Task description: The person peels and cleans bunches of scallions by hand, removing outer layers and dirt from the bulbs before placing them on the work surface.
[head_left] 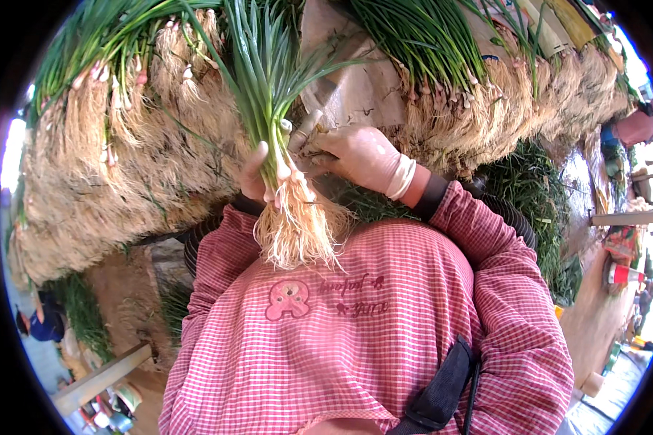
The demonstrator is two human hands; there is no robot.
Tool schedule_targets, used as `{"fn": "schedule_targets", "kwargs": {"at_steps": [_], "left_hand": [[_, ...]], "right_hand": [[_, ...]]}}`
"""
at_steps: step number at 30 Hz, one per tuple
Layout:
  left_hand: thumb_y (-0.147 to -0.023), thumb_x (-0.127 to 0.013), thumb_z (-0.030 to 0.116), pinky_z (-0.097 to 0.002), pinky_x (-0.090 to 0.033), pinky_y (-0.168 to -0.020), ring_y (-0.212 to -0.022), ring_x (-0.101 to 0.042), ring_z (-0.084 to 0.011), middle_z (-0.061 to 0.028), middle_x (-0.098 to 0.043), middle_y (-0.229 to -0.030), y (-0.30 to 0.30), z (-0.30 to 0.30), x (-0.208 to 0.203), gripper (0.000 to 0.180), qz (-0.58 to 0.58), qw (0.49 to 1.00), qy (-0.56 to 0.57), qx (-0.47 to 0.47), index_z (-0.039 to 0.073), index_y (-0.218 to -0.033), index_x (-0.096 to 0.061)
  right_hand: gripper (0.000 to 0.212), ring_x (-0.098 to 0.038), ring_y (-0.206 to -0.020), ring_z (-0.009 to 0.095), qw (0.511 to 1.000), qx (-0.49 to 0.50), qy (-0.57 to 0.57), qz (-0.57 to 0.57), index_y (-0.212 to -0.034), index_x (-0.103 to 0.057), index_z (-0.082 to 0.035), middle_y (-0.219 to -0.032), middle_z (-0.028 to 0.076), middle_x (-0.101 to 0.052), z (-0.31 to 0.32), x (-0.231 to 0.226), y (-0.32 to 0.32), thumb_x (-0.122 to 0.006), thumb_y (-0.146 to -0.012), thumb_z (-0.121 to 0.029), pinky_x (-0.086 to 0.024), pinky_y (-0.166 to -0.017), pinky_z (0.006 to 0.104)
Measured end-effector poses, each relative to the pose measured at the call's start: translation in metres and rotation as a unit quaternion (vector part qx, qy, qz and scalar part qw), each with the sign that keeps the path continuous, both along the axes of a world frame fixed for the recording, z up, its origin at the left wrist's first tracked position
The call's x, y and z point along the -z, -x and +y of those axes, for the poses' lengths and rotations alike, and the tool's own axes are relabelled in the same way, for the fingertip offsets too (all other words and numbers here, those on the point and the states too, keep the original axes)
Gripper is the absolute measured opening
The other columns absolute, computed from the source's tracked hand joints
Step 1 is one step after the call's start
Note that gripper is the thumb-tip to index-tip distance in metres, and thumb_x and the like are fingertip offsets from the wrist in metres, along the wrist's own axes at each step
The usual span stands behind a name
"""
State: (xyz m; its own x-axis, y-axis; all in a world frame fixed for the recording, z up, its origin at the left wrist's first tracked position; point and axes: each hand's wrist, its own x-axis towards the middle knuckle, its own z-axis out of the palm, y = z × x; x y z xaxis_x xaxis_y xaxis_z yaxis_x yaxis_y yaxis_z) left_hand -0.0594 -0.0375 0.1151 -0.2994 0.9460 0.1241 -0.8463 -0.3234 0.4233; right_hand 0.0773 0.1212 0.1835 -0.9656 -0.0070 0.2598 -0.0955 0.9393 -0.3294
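Observation:
A bunch of green garlic (277,138) stands upright in front of my chest, leaves up, with pinkish-white bulbs and long pale roots hanging down. My left hand (253,174) is closed around its stems from the left and behind, with the thumb showing beside them and most of the hand hidden. To the right, my right hand (366,156), in a thin whitish glove, has its fingers bent together close to the stems. Small pale shapes lie between its fingertips and the bunch; what the fingers hold is too unclear to name.
Heaped green garlic (116,174) lies at the left with roots toward me, and another long pile (486,94) stretches across the right. A pale sheet (359,90) lies between them. Loose green leaves (533,210) lie below at the right, near a red-and-white cone (622,275).

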Motion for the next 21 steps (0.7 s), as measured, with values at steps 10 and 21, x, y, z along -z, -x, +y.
{"fn": "schedule_targets", "kwargs": {"at_steps": [10, 21], "left_hand": [[-0.091, -0.052, 0.023, -0.0243, -0.054, -0.065, -0.075, -0.067, -0.0226, -0.0256, -0.066, -0.098, 0.014, -0.004, -0.005, 0.037, 0.111, 0.970, 0.170, 0.135, -0.009, -0.111, -0.055], [-0.092, -0.056, 0.023, -0.0233, -0.051, -0.047, -0.079, -0.068, -0.0233, -0.0192, -0.066, -0.101, 0.004, 0.017, -0.005, 0.039, 0.114, 0.967, 0.201, 0.103, 0.002, -0.125, -0.053]], "right_hand": [[0.009, -0.067, -0.069, 0.023, 0.991, 0.071, -0.111, -0.023, -0.086, -0.062, -0.005, -0.074, 0.009, -0.065, -0.006, -0.010, 0.023, -0.057, -0.085, -0.013, -0.054, -0.064, 0.0339], [0.032, -0.060, -0.079, 0.012, 0.953, 0.061, 0.272, -0.115, -0.111, -0.059, -0.005, -0.090, 0.006, -0.063, 0.000, -0.003, -0.052, -0.069, -0.086, -0.021, -0.050, -0.075, 0.0263]]}}
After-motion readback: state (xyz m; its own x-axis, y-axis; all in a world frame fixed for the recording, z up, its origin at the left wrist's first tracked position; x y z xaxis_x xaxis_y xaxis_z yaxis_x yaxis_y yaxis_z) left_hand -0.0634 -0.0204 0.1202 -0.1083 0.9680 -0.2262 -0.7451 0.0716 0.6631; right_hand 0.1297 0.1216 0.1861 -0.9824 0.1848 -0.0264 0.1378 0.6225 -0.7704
